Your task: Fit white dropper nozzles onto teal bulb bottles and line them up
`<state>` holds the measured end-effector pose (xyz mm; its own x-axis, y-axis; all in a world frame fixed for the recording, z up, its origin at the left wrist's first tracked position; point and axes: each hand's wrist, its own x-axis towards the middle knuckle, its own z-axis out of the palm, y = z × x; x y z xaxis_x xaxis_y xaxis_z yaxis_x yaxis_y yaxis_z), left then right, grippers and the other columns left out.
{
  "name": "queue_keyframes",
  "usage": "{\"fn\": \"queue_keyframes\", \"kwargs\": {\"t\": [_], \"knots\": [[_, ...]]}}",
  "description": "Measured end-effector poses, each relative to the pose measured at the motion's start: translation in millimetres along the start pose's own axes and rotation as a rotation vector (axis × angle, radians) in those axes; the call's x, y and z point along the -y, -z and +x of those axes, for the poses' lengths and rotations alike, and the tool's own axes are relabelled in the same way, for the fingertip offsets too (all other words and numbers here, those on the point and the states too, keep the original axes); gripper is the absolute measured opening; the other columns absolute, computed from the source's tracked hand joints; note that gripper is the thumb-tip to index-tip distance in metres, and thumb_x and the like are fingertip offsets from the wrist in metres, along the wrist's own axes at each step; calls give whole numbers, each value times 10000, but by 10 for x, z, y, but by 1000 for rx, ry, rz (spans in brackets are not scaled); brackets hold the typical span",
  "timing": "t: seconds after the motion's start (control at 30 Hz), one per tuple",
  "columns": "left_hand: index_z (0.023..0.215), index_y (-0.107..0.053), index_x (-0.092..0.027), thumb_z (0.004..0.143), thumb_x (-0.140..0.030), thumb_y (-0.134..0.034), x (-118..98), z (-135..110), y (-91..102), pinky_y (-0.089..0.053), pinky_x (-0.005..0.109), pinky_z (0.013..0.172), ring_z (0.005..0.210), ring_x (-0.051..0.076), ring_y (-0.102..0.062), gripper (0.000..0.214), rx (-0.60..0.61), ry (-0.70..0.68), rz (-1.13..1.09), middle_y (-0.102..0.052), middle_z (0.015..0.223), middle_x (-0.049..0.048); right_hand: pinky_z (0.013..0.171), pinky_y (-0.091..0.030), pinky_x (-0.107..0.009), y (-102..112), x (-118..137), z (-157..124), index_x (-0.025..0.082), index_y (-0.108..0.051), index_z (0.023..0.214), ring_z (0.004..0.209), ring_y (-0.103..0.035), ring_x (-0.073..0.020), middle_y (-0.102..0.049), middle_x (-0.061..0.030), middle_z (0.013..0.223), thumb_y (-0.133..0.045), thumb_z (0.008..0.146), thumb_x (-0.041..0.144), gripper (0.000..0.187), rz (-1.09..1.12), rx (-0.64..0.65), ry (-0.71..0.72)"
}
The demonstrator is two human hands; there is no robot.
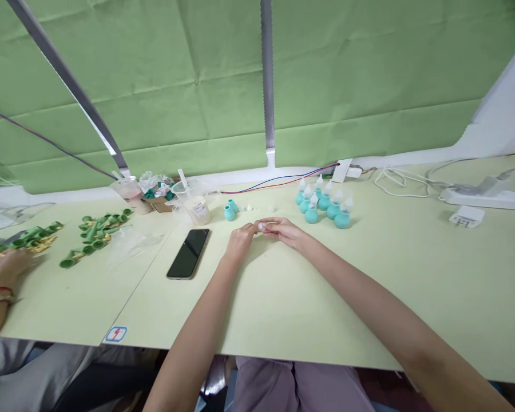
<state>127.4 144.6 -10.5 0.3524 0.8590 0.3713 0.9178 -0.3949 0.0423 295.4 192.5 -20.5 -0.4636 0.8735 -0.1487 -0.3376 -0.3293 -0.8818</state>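
Observation:
My left hand [240,237] and my right hand [283,230] meet over the pale green table [326,297], fingertips pinched together on a small white cap [261,226]. Just beyond them lie two teal bulbs [230,210] without caps and a few loose white caps [249,207]. To the right of those stands a cluster of several teal bulbs with white tips [324,203]. A black phone [189,253] lies face up to the left of my left hand.
Two plastic drink cups [195,201] and a small box of wrapped parts [158,191] stand at the back. Green pipe fittings [95,232] lie at left, where another person's hand [6,266] works. White cables and a power strip [483,197] sit at right.

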Motion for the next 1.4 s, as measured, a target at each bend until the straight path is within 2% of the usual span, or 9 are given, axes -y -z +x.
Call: {"fn": "queue_keyframes", "kwargs": {"t": [0.17, 0.57, 0.93, 1.4], "knots": [[1202, -533, -191, 912, -41, -396, -14, -15, 11, -456, 187, 623, 795, 132, -642, 354, 11, -70, 40, -641, 915, 33, 686, -574, -193, 42, 20, 12, 133, -644, 788, 669, -680, -113, -700, -33, 721, -739, 683, 48, 165, 21, -3, -56], [1302, -443, -151, 933, -77, -401, -90, -8, 92, -487, 229, 691, 876, 176, -648, 379, 134, -94, 143, -628, 986, 74, 696, -573, -231, 102, -14, 43, 154, -594, 681, 643, -665, -114, -671, -6, 657, -787, 631, 75, 214, -34, 41, -49], [1302, -442, -110, 919, -58, -386, -159, 12, 197, -480, 249, 741, 889, 188, -646, 390, 194, -128, 223, -624, 976, 104, 682, -566, -242, 95, 18, 19, 153, -585, 671, 566, -629, -92, -639, 24, 604, -812, 587, 89, 251, -37, 75, -63], [1258, -444, -77, 919, -37, -368, -251, -11, 252, -480, 271, 687, 830, 198, -643, 349, 172, -230, 344, -611, 950, 105, 664, -557, -199, 143, 91, -20, 123, -592, 714, 539, -619, -74, -628, 29, 596, -804, 568, 50, 268, -24, 184, -161]]}}
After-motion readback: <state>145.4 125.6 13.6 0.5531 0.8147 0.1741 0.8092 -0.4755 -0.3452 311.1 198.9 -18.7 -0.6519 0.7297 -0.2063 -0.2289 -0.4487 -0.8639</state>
